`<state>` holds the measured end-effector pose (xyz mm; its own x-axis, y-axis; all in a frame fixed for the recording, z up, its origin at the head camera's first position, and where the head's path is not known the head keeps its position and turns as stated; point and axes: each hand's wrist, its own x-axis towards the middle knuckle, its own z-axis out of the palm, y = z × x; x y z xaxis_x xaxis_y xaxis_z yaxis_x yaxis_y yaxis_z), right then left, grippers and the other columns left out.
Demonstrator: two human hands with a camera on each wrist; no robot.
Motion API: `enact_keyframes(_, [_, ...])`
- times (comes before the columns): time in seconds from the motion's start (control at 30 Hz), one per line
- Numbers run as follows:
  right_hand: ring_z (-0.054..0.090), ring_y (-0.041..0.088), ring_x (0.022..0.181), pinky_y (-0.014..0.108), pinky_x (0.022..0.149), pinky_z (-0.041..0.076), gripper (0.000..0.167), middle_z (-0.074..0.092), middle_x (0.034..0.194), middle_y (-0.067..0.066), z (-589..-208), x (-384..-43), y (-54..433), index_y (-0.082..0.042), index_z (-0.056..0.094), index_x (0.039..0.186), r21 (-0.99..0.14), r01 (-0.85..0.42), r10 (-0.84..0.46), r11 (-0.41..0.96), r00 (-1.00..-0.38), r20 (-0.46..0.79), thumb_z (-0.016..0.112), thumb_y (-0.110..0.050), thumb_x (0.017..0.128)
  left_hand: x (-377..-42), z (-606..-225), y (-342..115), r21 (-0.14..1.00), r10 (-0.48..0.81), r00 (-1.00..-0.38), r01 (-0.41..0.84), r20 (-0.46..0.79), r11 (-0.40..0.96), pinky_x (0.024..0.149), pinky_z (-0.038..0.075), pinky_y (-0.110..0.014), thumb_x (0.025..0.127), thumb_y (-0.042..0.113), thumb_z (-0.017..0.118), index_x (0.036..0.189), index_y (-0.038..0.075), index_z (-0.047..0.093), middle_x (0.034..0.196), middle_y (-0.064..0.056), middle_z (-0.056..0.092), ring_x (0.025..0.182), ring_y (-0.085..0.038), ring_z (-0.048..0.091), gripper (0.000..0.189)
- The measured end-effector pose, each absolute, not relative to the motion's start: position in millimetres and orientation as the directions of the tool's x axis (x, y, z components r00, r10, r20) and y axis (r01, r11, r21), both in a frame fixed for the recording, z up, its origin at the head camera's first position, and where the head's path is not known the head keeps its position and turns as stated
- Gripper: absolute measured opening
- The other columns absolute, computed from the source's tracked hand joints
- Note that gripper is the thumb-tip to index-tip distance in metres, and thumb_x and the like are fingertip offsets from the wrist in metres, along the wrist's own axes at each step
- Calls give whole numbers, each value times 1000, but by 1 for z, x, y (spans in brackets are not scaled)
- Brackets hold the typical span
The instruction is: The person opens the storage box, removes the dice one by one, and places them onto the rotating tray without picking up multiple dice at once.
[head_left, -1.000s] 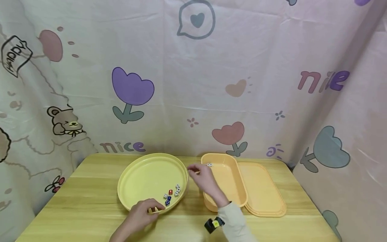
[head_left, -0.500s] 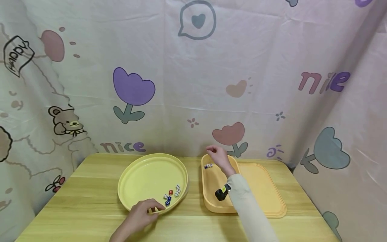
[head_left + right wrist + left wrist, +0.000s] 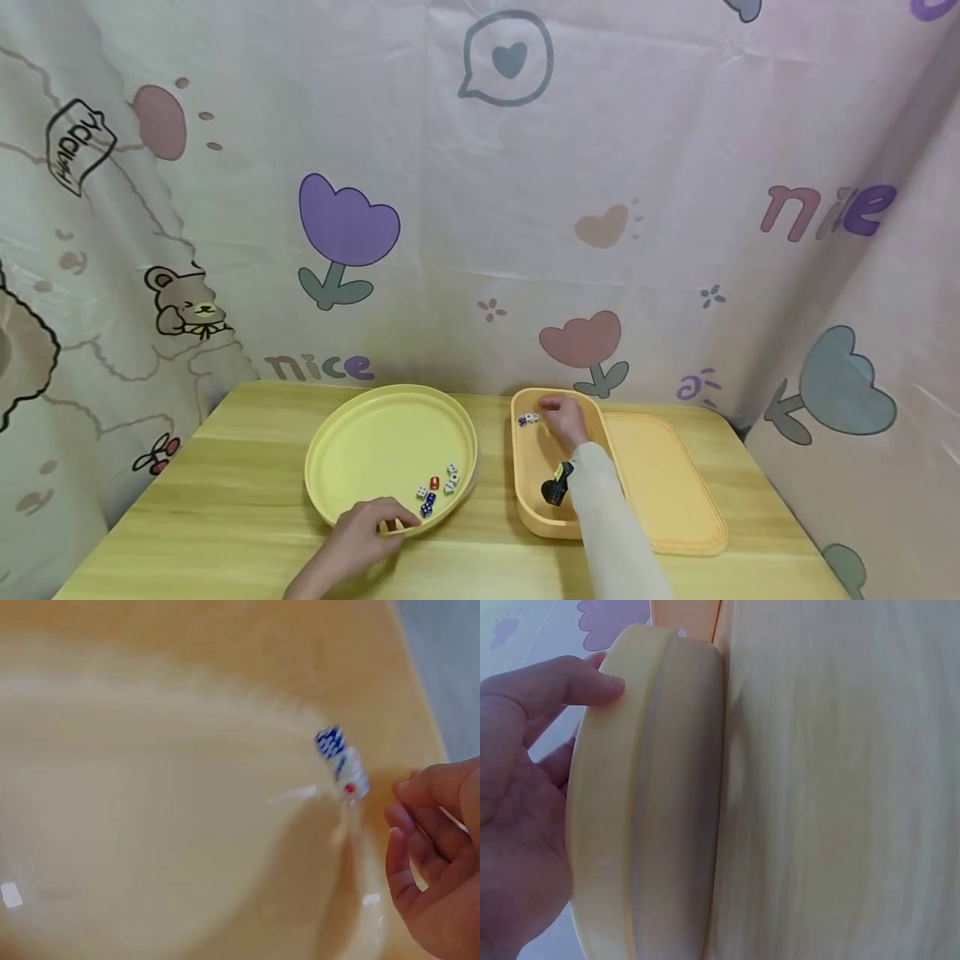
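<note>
My left hand [image 3: 363, 537] grips the near rim of a round yellow tray [image 3: 318, 433]; in the left wrist view its thumb lies against the tray's outer wall [image 3: 607, 787]. Inside the tray, near its front right, lie several white dice [image 3: 453, 477], a red die [image 3: 434, 482] and blue dice [image 3: 427, 509]. My right hand [image 3: 567, 421] is in the far end of an orange box [image 3: 534, 475], fingers curled, just beside a short row of a blue die [image 3: 330, 741] and white dice [image 3: 351, 784]. Whether something is pinched between its fingertips cannot be made out.
An orange lid [image 3: 667, 483] lies flat on the wooden table [image 3: 225, 500], right of the box. A patterned curtain [image 3: 442, 208] hangs behind the table and along both sides. A strip of table separates tray and box.
My right hand has moved right from beside the tray, rising over the box's far end, then lowering into it near the dice. The left hand stays on the rim; the head view has shifted slightly.
</note>
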<state>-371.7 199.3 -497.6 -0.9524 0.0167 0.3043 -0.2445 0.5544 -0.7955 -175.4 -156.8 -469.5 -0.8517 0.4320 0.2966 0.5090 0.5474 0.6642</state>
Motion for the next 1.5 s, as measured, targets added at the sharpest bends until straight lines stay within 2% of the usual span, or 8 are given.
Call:
enact_keyframes(0.07, [65, 34, 93, 42, 82, 50, 17, 71, 93, 17, -488, -357, 194, 5, 74, 93, -784, -192, 35, 590, -964, 262, 64, 2, 79, -174, -470, -156, 668, 434, -853, 505, 290, 547, 60, 41, -22, 77, 2, 72, 95, 19, 74, 90, 15, 67, 74, 2, 53, 25])
enact_keyframes(0.23, [64, 29, 86, 32, 74, 50, 22, 70, 94, 20, -481, -342, 188, 9, 71, 98, -752, -170, -4, 637, -976, 217, 63, 7, 77, -173, -472, -155, 668, 433, -853, 506, 293, 545, 60, 41, -22, 76, 1, 71, 95, 20, 74, 90, 15, 67, 74, 2, 53, 26])
enact_keyframes(0.47, [57, 20, 73, 32, 69, 49, 14, 68, 82, 12, -481, -337, 184, 6, 72, 87, -734, -115, 6, 670, -987, 161, 74, 4, 73, -173, -472, -154, 674, 438, -849, 511, 297, 534, 60, 42, -22, 75, 0, 71, 94, 19, 74, 90, 14, 67, 74, 2, 53, 27])
enact_keyframes(0.8, [54, 17, 65, 28, 61, 46, 7, 63, 71, 5, -479, -337, 192, 4, 68, 81, -750, -58, 52, 659, -991, 122, 70, 2, 74, -172, -468, -152, 675, 424, -863, 488, 277, 553, 61, 42, -23, 75, 1, 72, 94, 20, 75, 90, 14, 67, 75, 1, 54, 27])
enact_keyframes(1.23, [54, 16, 71, 27, 63, 44, 7, 64, 79, 4, -445, -334, 186, 0, 69, 83, -796, -93, 17, 598, -992, 129, 71, -5, 79, -176, -466, -156, 673, 416, -870, 476, 265, 566, 62, 42, -23, 77, 2, 73, 94, 20, 74, 90, 15, 67, 76, 1, 53, 25])
enact_keyframes(1.5, [55, 16, 75, 28, 67, 46, 7, 64, 80, 3, -427, -323, 181, -1, 69, 85, -833, -180, -11, 523, -979, 205, 72, -5, 80, -175, -468, -156, 673, 416, -867, 482, 275, 560, 61, 42, -23, 77, 2, 73, 94, 20, 74, 90, 15, 67, 76, 1, 53, 25])
